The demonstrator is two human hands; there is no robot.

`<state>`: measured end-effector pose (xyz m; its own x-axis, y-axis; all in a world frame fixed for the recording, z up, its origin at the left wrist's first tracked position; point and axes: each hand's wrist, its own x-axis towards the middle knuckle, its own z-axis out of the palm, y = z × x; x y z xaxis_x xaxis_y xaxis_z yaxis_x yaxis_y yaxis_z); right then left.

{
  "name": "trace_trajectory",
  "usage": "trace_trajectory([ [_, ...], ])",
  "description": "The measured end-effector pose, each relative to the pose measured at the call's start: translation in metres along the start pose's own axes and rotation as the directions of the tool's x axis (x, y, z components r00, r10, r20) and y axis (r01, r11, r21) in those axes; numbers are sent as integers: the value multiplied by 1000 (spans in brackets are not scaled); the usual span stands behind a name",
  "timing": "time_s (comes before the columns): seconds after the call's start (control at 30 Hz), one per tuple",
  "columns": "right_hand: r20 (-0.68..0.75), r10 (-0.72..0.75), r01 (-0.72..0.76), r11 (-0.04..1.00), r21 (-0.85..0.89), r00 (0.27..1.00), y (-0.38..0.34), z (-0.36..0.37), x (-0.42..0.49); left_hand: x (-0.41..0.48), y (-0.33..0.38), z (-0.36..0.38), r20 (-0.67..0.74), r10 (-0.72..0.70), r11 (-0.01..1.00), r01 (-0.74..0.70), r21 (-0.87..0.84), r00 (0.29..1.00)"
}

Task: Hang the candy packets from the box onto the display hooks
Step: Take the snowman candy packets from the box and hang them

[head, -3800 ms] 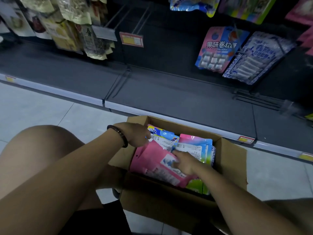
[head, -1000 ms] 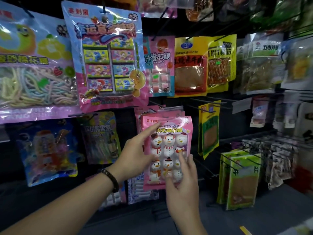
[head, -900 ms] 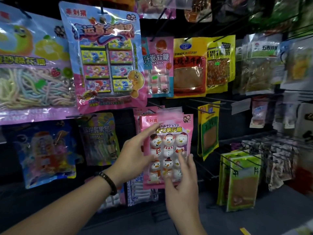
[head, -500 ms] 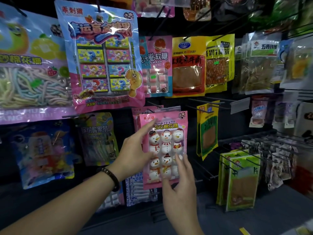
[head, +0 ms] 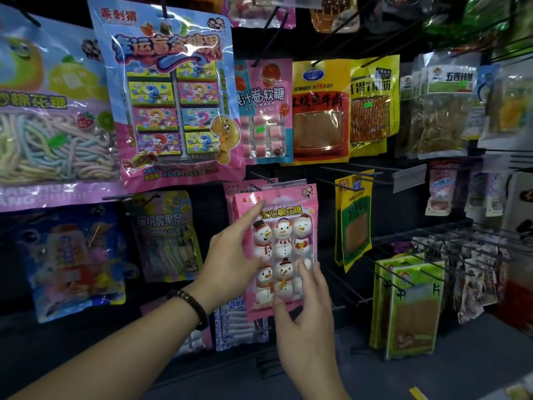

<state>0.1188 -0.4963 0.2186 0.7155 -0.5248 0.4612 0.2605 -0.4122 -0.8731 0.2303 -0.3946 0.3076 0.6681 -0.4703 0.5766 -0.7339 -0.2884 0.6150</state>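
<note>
A pink candy packet with snowman marshmallows [head: 284, 226] is upright at the middle of the display wall, in front of a matching pink packet [head: 232, 187] on a black hook [head: 259, 178]. My left hand [head: 230, 255], with a dark bead bracelet, grips its left edge, index finger stretched up to the top corner. My right hand [head: 305, 313] holds the bottom edge, with thumb and fingertips on the front. I cannot tell whether the packet's hole is on the hook. The box is out of view.
Hanging packets fill the wall: a large blue-pink packet [head: 170, 96] above left, a yellow-green packet [head: 353, 220] to the right, green packets [head: 412, 307] lower right. Bare hooks [head: 346, 287] jut out right of my hands. A dark shelf [head: 432, 370] lies below.
3.8 s ago both hands were in the cardboard box on the floor; now they hold the snowman packet up at the display. Over the last second the packet shifted slightly left.
</note>
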Motion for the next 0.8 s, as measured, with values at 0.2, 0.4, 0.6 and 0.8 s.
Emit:
trace_trajectory([
  [0.2, 6, 18, -18, 1000, -19, 1000, 2, -5, 7, 2, 4, 3, 67, 24, 1000, -23, -21, 997],
  [0.4, 50, 38, -37, 999, -18, 998, 1, -3, 9, -3, 0, 7, 5, 18, 1000, -18, 18, 1000],
  [0.6, 107, 27, -21, 998, -52, 994, 4, -7, 9, 0, -5, 5, 19, -53, 995, 51, 81, 998],
  [0.8, 141, 30, -18, 996, -86, 990, 6, -8, 9, 10, -12, 3, 28, -77, 967, 68, 244, 997],
])
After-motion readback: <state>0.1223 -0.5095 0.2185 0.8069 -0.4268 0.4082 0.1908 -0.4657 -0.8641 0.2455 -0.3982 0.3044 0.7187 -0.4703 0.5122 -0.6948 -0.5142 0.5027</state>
